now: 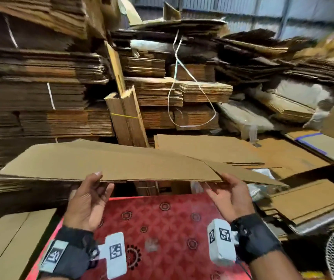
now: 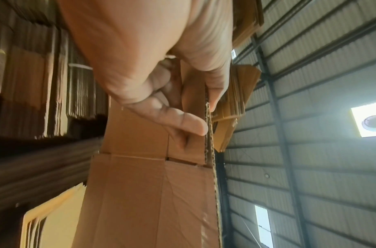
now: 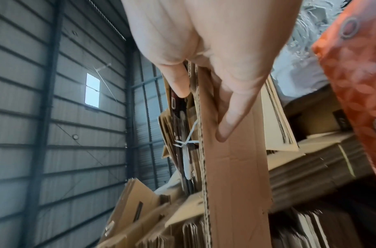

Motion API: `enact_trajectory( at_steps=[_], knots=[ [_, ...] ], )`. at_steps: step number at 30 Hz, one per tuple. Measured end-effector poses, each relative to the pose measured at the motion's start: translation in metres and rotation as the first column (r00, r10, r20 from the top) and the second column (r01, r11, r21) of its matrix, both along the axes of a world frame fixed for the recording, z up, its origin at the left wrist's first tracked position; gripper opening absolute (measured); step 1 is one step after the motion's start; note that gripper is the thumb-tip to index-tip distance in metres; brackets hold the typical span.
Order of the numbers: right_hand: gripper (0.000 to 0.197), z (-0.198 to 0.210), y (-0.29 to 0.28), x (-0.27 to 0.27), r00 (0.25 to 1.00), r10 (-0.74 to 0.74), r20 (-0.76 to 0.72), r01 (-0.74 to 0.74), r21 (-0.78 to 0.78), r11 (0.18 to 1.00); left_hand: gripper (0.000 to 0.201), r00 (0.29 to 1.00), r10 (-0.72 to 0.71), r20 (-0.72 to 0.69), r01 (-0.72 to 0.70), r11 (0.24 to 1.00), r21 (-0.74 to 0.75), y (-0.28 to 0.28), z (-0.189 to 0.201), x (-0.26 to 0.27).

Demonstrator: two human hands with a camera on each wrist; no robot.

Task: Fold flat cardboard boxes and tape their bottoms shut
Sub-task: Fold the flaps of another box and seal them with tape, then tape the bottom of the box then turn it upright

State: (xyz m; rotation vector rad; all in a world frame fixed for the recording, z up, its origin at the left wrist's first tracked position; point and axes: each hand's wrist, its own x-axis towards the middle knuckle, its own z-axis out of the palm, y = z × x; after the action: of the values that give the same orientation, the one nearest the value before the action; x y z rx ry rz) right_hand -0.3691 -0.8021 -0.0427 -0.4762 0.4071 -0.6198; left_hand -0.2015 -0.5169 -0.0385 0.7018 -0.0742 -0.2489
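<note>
Daylight is soft and fairly dim. In both wrist views it enters through a small window in the metal wall, plus a glaring ceiling light. The cardboard stacks smear with motion blur and bend toward the head view's edges. Close-up palms look washed out.

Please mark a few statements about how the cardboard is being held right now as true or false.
1. Both hands hold the flat cardboard box by its near edge. True.
2. The left hand is empty. False: it pinches the box, thumb on top.
3. The box is already opened into shape. False: it is still flat.
4. The box is held above the red patterned cloth. True.
5. The right hand holds a tape roll. False: it grips the box edge.
</note>
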Motion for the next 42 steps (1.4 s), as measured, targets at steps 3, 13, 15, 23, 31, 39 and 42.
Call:
enact_trajectory(
  at_steps=[3,13,15,23,31,39,42],
  knots=[
    [0.017,0.013,-0.033,-0.031,0.998,-0.053,0.032,0.053,0.007,0.999,0.024,0.998,-0.065,0.012,0.065,0.998,0.025,-0.044,0.010,-0.027],
    [0.056,0.030,-0.128,-0.096,0.949,-0.311,0.044,0.313,-0.030,0.949,0.010,0.954,-0.272,0.125,0.261,0.961,0.096,-0.172,0.033,-0.054],
    [0.050,0.030,-0.142,-0.100,0.933,-0.359,0.020,0.359,-0.047,0.932,0.009,0.942,-0.316,0.109,0.306,0.946,0.103,-0.197,0.026,-0.043],
    [0.017,0.015,-0.221,-0.071,0.925,-0.379,-0.015,0.378,-0.048,0.924,0.036,0.920,-0.385,0.076,0.366,0.911,0.190,-0.271,0.012,0.001],
    [0.066,-0.010,-0.351,0.014,0.965,-0.254,-0.063,0.252,-0.047,0.967,0.017,0.970,-0.238,-0.041,0.241,0.949,0.203,-0.362,-0.017,0.067],
    [0.040,-0.085,-0.484,0.129,0.901,0.001,-0.433,-0.037,-0.075,0.997,0.020,0.984,0.084,-0.156,0.008,0.859,0.512,-0.479,-0.094,0.134],
    [0.036,-0.118,-0.510,0.153,0.837,0.028,-0.547,-0.076,-0.066,0.995,0.015,0.973,0.089,-0.214,0.061,0.792,0.607,-0.500,-0.124,0.141]
  ],
)
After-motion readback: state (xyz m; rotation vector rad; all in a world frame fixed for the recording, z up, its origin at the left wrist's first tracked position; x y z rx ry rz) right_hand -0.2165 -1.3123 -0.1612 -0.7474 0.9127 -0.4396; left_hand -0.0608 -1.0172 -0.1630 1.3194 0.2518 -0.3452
